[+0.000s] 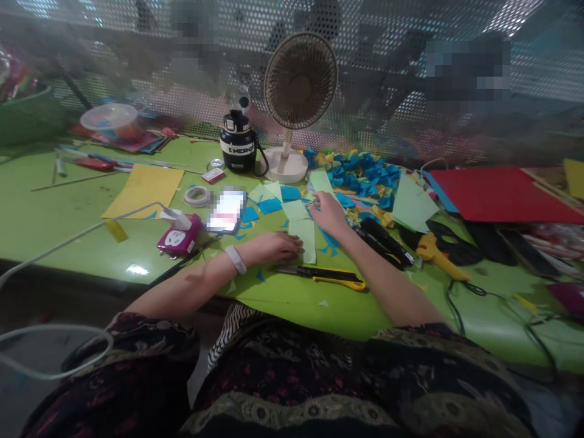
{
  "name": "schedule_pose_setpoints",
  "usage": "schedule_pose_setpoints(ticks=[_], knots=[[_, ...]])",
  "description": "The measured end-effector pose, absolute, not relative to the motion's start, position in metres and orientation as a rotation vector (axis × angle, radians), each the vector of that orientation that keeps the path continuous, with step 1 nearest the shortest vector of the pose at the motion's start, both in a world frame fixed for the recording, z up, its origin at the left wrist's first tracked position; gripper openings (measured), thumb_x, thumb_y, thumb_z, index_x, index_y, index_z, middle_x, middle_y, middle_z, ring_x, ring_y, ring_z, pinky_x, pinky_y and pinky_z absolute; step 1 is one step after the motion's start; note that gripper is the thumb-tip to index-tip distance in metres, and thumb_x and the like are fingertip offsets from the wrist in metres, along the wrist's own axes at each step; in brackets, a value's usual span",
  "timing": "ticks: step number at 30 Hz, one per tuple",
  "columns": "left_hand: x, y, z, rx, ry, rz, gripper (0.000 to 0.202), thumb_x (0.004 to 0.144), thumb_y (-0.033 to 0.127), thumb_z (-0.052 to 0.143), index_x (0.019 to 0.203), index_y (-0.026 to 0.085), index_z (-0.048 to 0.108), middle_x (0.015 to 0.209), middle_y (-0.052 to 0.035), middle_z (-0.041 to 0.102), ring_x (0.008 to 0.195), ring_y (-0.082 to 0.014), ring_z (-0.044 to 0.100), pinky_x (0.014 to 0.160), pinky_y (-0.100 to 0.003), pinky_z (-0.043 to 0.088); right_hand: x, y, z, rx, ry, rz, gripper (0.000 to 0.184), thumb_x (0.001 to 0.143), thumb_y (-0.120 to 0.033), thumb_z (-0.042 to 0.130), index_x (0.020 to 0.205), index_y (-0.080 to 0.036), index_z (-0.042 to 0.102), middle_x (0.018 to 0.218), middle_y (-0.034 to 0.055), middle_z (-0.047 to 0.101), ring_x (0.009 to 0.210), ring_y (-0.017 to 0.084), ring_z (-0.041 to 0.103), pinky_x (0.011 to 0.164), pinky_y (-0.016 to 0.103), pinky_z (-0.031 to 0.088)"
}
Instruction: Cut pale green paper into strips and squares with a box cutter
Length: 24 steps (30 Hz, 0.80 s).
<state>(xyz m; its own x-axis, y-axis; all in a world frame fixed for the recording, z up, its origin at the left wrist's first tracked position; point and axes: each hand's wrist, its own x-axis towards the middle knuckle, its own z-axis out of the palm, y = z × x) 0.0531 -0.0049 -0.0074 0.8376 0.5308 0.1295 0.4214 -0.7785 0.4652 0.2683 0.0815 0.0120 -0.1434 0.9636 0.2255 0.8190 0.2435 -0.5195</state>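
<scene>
My left hand (281,245) lies flat, its fingertips on a light green paper strip (309,243) near the table's front edge. My right hand (329,213) is just above and to the right, fingers bent together over small cut papers. What its fingertips pinch, if anything, is too small to make out. Around both hands lie a pale green paper square (295,210), a blue paper piece (270,205) and another light green sheet (322,184). A yellow-handled utility knife (340,280) and a pair of scissors (298,269) rest in front of the hands.
A fan (301,82) and a black jug (238,146) stand behind. A heap of blue and yellow paper bits (360,173) lies right of the fan. Left are a phone (227,210) and purple power socket (179,237); right, a black stapler (383,240) and yellow glue gun (438,255).
</scene>
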Motion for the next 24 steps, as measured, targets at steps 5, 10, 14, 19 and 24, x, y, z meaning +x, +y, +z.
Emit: schedule_pose_setpoints(ticks=[5, 10, 14, 19, 24], knots=[[0.052, -0.004, -0.009, 2.521, 0.683, 0.383, 0.030, 0.107, 0.024, 0.050, 0.126, 0.021, 0.072, 0.143, -0.0084, 0.066, 0.139, -0.0230, 0.058, 0.122, -0.042, 0.043, 0.283, 0.060, 0.013, -1.695, -2.347, 0.367, 0.034, 0.081, -0.040, 0.076, 0.106, -0.019, 0.069, 0.104, 0.0100, 0.073, 0.090, 0.026, 0.068, 0.076, 0.035, 0.050], [0.047, -0.006, -0.008, 2.395, 0.610, 0.521, 0.032, 0.104, 0.029, 0.056, 0.132, 0.018, 0.069, 0.142, -0.0126, 0.066, 0.136, -0.0251, 0.061, 0.120, -0.045, 0.045, 0.291, 0.054, 0.012, -1.677, -2.317, 0.568, 0.021, 0.078, -0.036, 0.076, 0.086, -0.021, 0.066, 0.083, 0.0021, 0.070, 0.076, 0.019, 0.062, 0.067, 0.029, 0.043], [0.048, -0.009, -0.008, 2.099, 0.735, 0.861, 0.071, 0.092, 0.041, 0.074, 0.156, 0.023, 0.047, 0.162, -0.0152, 0.046, 0.149, -0.0323, 0.045, 0.122, -0.052, 0.040, 0.301, 0.055, 0.018, -1.566, -2.110, 0.916, 0.026, 0.071, -0.037, 0.080, 0.075, -0.022, 0.059, 0.072, -0.0006, 0.066, 0.070, 0.017, 0.059, 0.061, 0.027, 0.043], [0.057, -0.008, -0.009, 1.507, 0.817, 1.042, 0.105, 0.079, 0.034, 0.089, 0.164, 0.028, 0.029, 0.161, -0.0195, 0.046, 0.154, -0.0377, 0.036, 0.117, -0.057, 0.043, 0.303, 0.042, 0.039, -1.346, -1.775, 1.383, 0.053, 0.060, -0.041, 0.092, 0.097, -0.023, 0.060, 0.069, -0.0035, 0.064, 0.064, 0.017, 0.060, 0.054, 0.026, 0.045], [0.062, -0.009, -0.008, 1.088, 0.783, 0.913, 0.067, 0.077, 0.037, 0.092, 0.136, 0.016, 0.065, 0.114, -0.0166, 0.077, 0.102, -0.0281, 0.074, 0.091, -0.044, 0.060, 0.282, 0.024, 0.050, -1.079, -1.771, 1.364, 0.059, 0.064, -0.045, 0.091, 0.112, -0.022, 0.065, 0.075, -0.0014, 0.070, 0.066, 0.016, 0.063, 0.056, 0.028, 0.051]])
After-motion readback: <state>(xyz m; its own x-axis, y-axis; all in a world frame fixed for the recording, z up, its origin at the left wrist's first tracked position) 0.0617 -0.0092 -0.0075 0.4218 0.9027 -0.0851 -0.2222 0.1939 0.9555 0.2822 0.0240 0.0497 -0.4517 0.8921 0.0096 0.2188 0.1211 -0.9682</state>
